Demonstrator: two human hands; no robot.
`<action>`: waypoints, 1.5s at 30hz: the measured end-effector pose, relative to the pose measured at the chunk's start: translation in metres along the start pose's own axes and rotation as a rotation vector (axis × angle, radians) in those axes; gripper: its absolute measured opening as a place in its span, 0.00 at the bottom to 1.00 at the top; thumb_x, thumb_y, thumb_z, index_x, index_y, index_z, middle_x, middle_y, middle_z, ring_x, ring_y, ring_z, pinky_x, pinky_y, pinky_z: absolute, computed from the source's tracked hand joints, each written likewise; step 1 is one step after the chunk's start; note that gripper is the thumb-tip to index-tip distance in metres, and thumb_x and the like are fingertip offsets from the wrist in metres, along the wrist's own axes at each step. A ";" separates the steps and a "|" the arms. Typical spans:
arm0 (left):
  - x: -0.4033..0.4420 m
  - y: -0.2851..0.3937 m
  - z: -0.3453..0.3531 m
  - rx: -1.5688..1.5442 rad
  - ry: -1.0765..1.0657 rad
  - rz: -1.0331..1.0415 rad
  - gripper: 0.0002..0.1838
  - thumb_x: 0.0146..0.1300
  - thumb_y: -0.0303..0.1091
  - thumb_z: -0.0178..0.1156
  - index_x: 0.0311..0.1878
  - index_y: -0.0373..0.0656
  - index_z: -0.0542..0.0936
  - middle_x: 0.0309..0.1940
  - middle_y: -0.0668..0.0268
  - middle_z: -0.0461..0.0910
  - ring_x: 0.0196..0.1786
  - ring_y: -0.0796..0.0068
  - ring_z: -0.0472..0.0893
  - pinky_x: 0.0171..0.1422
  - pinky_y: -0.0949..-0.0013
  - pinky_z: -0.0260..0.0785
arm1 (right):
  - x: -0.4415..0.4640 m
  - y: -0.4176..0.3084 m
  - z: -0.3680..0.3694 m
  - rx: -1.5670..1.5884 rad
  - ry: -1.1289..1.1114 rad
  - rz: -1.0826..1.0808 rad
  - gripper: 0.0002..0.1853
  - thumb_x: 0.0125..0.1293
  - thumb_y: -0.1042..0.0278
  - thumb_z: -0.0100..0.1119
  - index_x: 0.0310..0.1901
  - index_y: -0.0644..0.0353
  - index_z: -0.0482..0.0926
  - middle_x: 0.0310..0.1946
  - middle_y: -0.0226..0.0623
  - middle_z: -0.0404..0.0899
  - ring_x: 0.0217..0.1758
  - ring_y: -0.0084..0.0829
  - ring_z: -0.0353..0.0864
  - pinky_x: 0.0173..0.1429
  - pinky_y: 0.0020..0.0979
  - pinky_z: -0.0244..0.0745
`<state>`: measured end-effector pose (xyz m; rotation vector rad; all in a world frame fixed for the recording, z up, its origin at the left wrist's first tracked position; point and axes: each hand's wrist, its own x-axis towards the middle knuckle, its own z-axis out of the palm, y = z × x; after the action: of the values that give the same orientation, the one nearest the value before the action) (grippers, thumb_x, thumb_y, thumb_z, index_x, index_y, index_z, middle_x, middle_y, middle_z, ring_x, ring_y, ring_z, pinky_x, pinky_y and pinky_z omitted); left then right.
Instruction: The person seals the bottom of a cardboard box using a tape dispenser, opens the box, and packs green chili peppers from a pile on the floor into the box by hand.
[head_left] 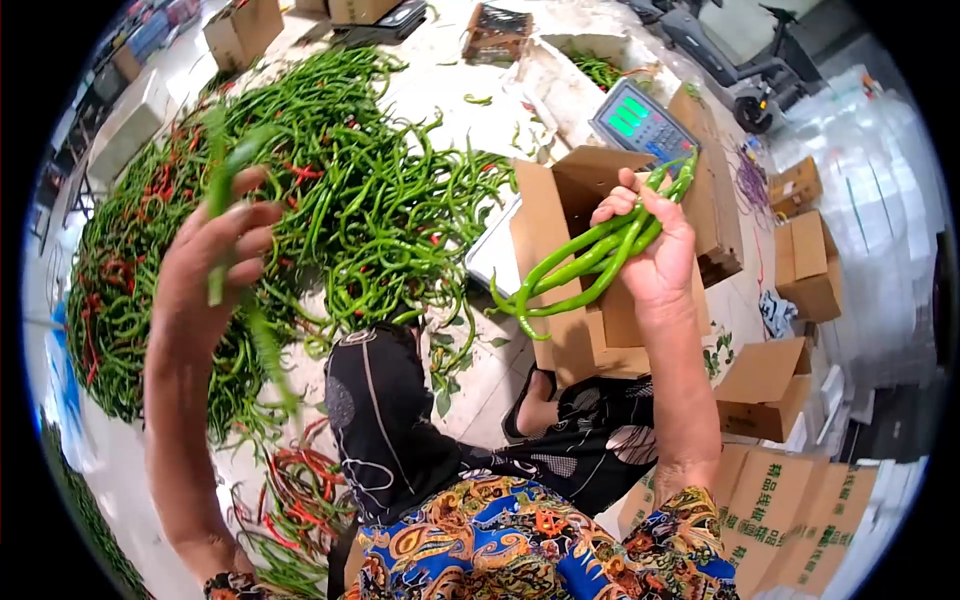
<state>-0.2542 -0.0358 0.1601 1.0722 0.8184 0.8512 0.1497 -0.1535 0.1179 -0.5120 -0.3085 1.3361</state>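
Several long green peppers (590,262) are gripped in my right hand (662,240), raised over an open cardboard box (540,215). Their curved ends hang out to the left of the fist. My left hand (215,245) is up at the left, above a large pile of green peppers (370,210) with some red ones mixed in. Blurred green peppers (218,180) show at its fingers, smeared by motion; one blurred green streak hangs below it. The fingers look partly spread, and whether they grip the peppers is unclear.
A scale display (640,120) with green digits stands behind the box. A smaller heap of red and green peppers (305,490) lies at the lower left. Open cartons (765,385) and flat printed cardboard (770,510) are at the right. A scooter (740,75) stands at the back right.
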 end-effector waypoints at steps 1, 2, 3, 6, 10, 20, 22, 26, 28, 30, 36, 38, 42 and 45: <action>0.012 0.004 0.041 0.032 -0.040 -0.011 0.25 0.69 0.35 0.54 0.66 0.35 0.67 0.41 0.65 0.78 0.32 0.90 0.70 0.27 0.87 0.60 | -0.002 -0.003 0.001 -0.020 0.022 -0.021 0.15 0.63 0.74 0.55 0.51 0.70 0.71 0.32 0.35 0.71 0.36 0.28 0.72 0.52 0.35 0.73; 0.021 0.005 0.078 0.064 -0.078 -0.026 0.24 0.69 0.33 0.54 0.66 0.35 0.68 0.39 0.66 0.78 0.33 0.89 0.70 0.29 0.86 0.61 | -0.006 -0.006 0.002 -0.040 0.049 -0.039 0.15 0.63 0.74 0.55 0.50 0.70 0.72 0.32 0.35 0.71 0.35 0.28 0.73 0.52 0.34 0.73; 0.034 0.001 0.103 0.158 -0.177 -0.042 0.24 0.68 0.34 0.55 0.65 0.36 0.69 0.40 0.64 0.78 0.36 0.87 0.72 0.32 0.84 0.63 | -0.006 -0.009 0.003 -0.071 0.128 -0.047 0.13 0.64 0.74 0.57 0.49 0.69 0.72 0.30 0.33 0.72 0.34 0.27 0.73 0.50 0.34 0.74; 0.050 -0.021 0.176 0.466 -0.381 -0.088 0.27 0.62 0.39 0.63 0.61 0.36 0.72 0.43 0.61 0.80 0.44 0.78 0.78 0.43 0.75 0.71 | -0.010 -0.011 0.005 -0.103 0.247 -0.071 0.10 0.67 0.69 0.60 0.43 0.65 0.74 0.27 0.30 0.72 0.30 0.24 0.73 0.44 0.30 0.75; 0.066 -0.104 0.234 0.441 -0.532 0.061 0.47 0.45 0.52 0.77 0.62 0.34 0.68 0.47 0.54 0.80 0.50 0.66 0.80 0.57 0.64 0.72 | -0.008 -0.010 -0.005 -0.217 0.403 -0.160 0.16 0.65 0.56 0.65 0.39 0.61 0.74 0.26 0.30 0.73 0.28 0.26 0.74 0.40 0.29 0.75; 0.078 -0.120 0.264 0.068 -0.585 -0.256 0.31 0.54 0.25 0.63 0.64 0.36 0.69 0.49 0.63 0.79 0.47 0.74 0.80 0.53 0.70 0.74 | -0.021 -0.033 -0.047 -0.173 0.157 -0.029 0.20 0.70 0.57 0.57 0.55 0.64 0.73 0.47 0.39 0.79 0.52 0.34 0.80 0.60 0.37 0.75; 0.082 -0.124 0.263 0.068 -0.601 -0.310 0.31 0.55 0.26 0.65 0.64 0.38 0.70 0.47 0.64 0.80 0.45 0.74 0.80 0.50 0.70 0.75 | -0.030 -0.038 -0.038 -0.237 0.089 0.045 0.19 0.67 0.71 0.59 0.58 0.64 0.71 0.52 0.40 0.77 0.56 0.34 0.78 0.65 0.38 0.72; 0.074 -0.127 0.277 0.085 -0.631 -0.273 0.31 0.52 0.24 0.69 0.62 0.39 0.72 0.44 0.66 0.80 0.43 0.74 0.80 0.49 0.70 0.75 | -0.033 -0.039 -0.054 -0.178 0.057 0.068 0.26 0.61 0.78 0.59 0.61 0.67 0.68 0.55 0.42 0.75 0.60 0.36 0.75 0.70 0.38 0.66; 0.076 -0.128 0.281 0.110 -0.549 -0.215 0.28 0.53 0.24 0.68 0.59 0.38 0.73 0.43 0.65 0.81 0.43 0.74 0.81 0.48 0.70 0.75 | -0.036 -0.040 -0.059 -0.188 0.030 0.137 0.21 0.68 0.70 0.56 0.60 0.68 0.69 0.54 0.42 0.75 0.59 0.34 0.76 0.67 0.37 0.69; 0.082 -0.123 0.282 0.001 -0.449 -0.308 0.22 0.55 0.24 0.66 0.55 0.37 0.75 0.40 0.64 0.82 0.40 0.73 0.82 0.44 0.69 0.77 | -0.039 -0.043 -0.075 -0.120 -0.053 0.223 0.20 0.71 0.66 0.53 0.60 0.68 0.69 0.54 0.42 0.75 0.57 0.32 0.76 0.63 0.34 0.72; 0.109 -0.135 0.270 -0.124 -0.353 -0.382 0.12 0.62 0.29 0.62 0.47 0.40 0.75 0.33 0.67 0.77 0.29 0.73 0.80 0.34 0.66 0.78 | -0.061 -0.067 -0.068 -0.276 0.141 0.040 0.19 0.76 0.62 0.43 0.58 0.68 0.71 0.42 0.42 0.82 0.32 0.20 0.79 0.37 0.21 0.74; 0.111 -0.140 0.272 -0.147 -0.389 -0.383 0.12 0.63 0.30 0.62 0.48 0.41 0.75 0.33 0.66 0.77 0.29 0.72 0.80 0.35 0.66 0.78 | -0.064 -0.082 -0.076 -0.203 0.073 -0.031 0.20 0.76 0.61 0.45 0.58 0.68 0.71 0.39 0.40 0.82 0.30 0.18 0.77 0.34 0.20 0.71; 0.111 -0.140 0.288 -0.232 -0.343 -0.374 0.12 0.63 0.31 0.62 0.47 0.41 0.75 0.35 0.66 0.78 0.36 0.70 0.80 0.42 0.65 0.77 | -0.065 -0.089 -0.087 -0.231 0.065 -0.075 0.20 0.75 0.60 0.46 0.56 0.70 0.72 0.36 0.38 0.82 0.26 0.17 0.74 0.33 0.21 0.69; 0.115 -0.146 0.291 -0.281 -0.377 -0.382 0.11 0.63 0.31 0.62 0.47 0.41 0.75 0.36 0.65 0.79 0.37 0.71 0.80 0.43 0.66 0.76 | -0.067 -0.085 -0.080 -0.309 0.118 -0.053 0.18 0.75 0.63 0.47 0.54 0.70 0.73 0.35 0.38 0.81 0.25 0.16 0.74 0.30 0.18 0.67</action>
<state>0.0789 -0.0840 0.0825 0.7615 0.5403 0.4068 0.2470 -0.2450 0.0991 -0.8323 -0.4310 1.2072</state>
